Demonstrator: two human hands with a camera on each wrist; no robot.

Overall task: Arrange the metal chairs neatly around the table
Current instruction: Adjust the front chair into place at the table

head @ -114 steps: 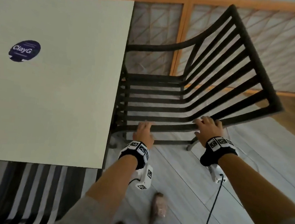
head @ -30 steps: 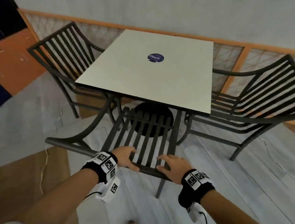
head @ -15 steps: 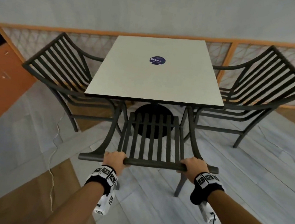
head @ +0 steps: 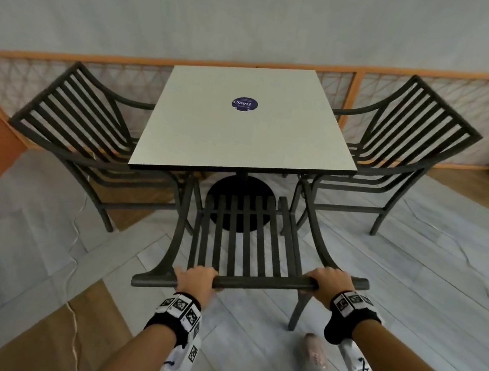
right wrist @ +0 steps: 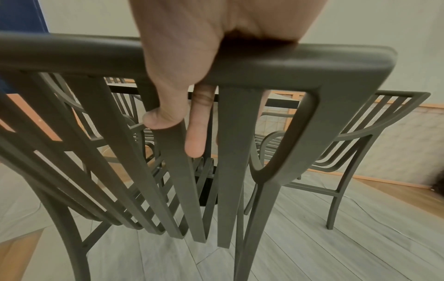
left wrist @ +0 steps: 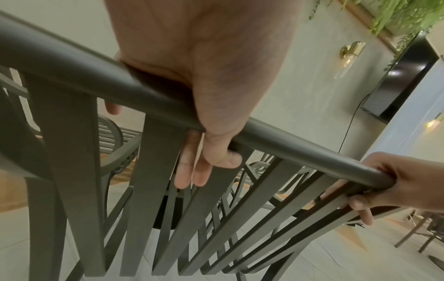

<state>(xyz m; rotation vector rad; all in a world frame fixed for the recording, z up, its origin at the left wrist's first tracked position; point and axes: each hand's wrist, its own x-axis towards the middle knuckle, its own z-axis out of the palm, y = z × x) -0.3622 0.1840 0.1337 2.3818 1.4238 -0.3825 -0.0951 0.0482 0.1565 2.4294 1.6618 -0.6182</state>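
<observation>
**Third chair going in**

Both hands, the left hand [head: 196, 278] and the right hand [head: 329, 283], wrap the top rail of the near chair [head: 245, 241], its seat partly under the surface [head: 244, 129]. Next, probably a straight, even push between the side chairs.

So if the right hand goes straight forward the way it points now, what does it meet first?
Probably the table edge. The right hand grips the top rail of the near chair and points across its seat toward the table; nothing else seems to stand between, though depth is unclear.
</observation>
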